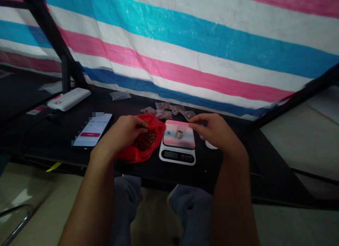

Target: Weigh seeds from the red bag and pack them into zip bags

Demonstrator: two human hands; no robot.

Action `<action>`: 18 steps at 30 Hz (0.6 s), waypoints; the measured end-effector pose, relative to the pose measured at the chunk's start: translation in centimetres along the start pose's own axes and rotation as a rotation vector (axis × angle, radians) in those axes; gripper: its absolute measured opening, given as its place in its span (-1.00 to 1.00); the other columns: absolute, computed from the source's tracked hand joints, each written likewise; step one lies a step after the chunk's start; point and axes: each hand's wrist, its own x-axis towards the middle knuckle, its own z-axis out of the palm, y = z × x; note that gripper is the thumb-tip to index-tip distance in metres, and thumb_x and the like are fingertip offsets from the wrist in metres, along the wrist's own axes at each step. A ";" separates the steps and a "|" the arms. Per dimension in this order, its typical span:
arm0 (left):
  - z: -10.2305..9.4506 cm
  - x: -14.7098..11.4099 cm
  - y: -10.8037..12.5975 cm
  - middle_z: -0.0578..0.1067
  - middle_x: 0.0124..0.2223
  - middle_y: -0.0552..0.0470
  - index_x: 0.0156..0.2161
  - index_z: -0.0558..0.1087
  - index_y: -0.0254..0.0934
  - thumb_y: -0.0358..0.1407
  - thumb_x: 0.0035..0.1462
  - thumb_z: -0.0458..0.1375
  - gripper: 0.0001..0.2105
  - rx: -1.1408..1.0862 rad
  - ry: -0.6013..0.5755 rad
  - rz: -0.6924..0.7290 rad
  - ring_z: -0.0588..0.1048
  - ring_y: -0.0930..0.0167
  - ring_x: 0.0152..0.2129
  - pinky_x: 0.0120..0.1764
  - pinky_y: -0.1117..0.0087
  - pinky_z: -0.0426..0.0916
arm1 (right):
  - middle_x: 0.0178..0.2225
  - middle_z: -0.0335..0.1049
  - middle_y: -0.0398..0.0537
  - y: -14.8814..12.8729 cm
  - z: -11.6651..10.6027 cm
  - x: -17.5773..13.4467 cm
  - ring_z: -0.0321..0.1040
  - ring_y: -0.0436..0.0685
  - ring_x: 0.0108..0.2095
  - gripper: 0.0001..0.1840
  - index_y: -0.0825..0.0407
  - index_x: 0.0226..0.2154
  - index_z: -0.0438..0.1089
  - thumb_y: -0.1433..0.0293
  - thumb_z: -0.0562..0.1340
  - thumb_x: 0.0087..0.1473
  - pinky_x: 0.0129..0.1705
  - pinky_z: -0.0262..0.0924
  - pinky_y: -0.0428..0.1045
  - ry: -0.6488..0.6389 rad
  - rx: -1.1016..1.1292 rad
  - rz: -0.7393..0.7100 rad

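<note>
My left hand (129,130) is over the mouth of a red plastic bag (129,155), its fingers pinched together; whatever they hold is hidden. Small brown dried pieces (145,140) lie inside the bag. To its right is a white digital kitchen scale (178,162) with a striped pink and blue top. A small clear cup (180,132) on the scale has a few brown bits in it, and one loose piece (168,132) lies beside the cup. At the scale's far right corner, my right hand (212,129) brings thumb and forefinger close together; anything between them is too small to make out.
Several filled little clear packets (164,114) lie behind the scale. A flat clear bag (120,95), a phone (92,129) and a white power bank (70,99) are to the left. A white object (211,145) is partly under my right hand. Striped sheeting (172,41) hangs behind the table.
</note>
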 end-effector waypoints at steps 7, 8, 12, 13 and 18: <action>-1.0 -0.3 2.8 0.72 -0.09 -0.01 -0.11 0.72 -0.17 -0.31 0.18 0.18 -0.72 0.031 0.053 -0.023 0.65 0.19 -0.14 0.02 0.33 0.48 | -0.32 0.63 -0.02 2.0 -2.6 -6.9 0.56 0.14 -0.32 -0.84 0.03 -0.27 0.59 0.43 0.42 0.02 -0.30 0.35 -0.04 -0.234 -0.056 0.358; -1.1 -0.3 3.0 0.72 -0.08 -0.03 -0.10 0.72 -0.17 -0.32 0.17 0.16 -0.71 0.045 0.036 -0.041 0.65 0.19 -0.14 0.02 0.32 0.48 | -0.28 0.64 -0.01 2.2 -2.3 -7.9 0.57 0.15 -0.29 -0.81 0.04 -0.23 0.59 0.44 0.43 0.01 -0.28 0.36 -0.04 -0.283 -0.046 0.426; -1.5 -0.5 2.1 0.71 -0.08 -0.05 -0.11 0.71 -0.18 -0.36 0.16 0.12 -0.68 0.073 -0.028 -0.100 0.66 0.18 -0.17 0.00 0.27 0.49 | -0.23 0.65 0.01 3.1 -0.4 -10.2 0.58 0.15 -0.23 -0.82 0.08 -0.20 0.61 0.47 0.36 0.09 -0.21 0.35 -0.03 -0.400 -0.019 0.508; -1.6 -0.5 1.7 0.72 -0.09 -0.05 -0.13 0.72 -0.17 -0.34 0.15 0.13 -0.69 0.077 -0.050 -0.119 0.66 0.17 -0.19 -0.01 0.26 0.49 | -0.24 0.65 0.00 3.4 0.0 -10.3 0.58 0.15 -0.24 -0.84 0.08 -0.23 0.62 0.47 0.34 0.11 -0.21 0.34 -0.03 -0.415 -0.022 0.490; -3.1 -1.1 -0.1 0.72 -0.10 -0.05 -0.13 0.71 -0.18 -0.30 0.15 0.15 -0.71 0.135 -0.090 -0.242 0.65 0.14 -0.18 -0.02 0.21 0.47 | -0.28 0.65 -0.04 4.2 -0.2 -9.2 0.56 0.16 -0.28 -0.85 0.03 -0.29 0.64 0.38 0.31 0.17 -0.22 0.32 0.00 -0.315 -0.049 0.325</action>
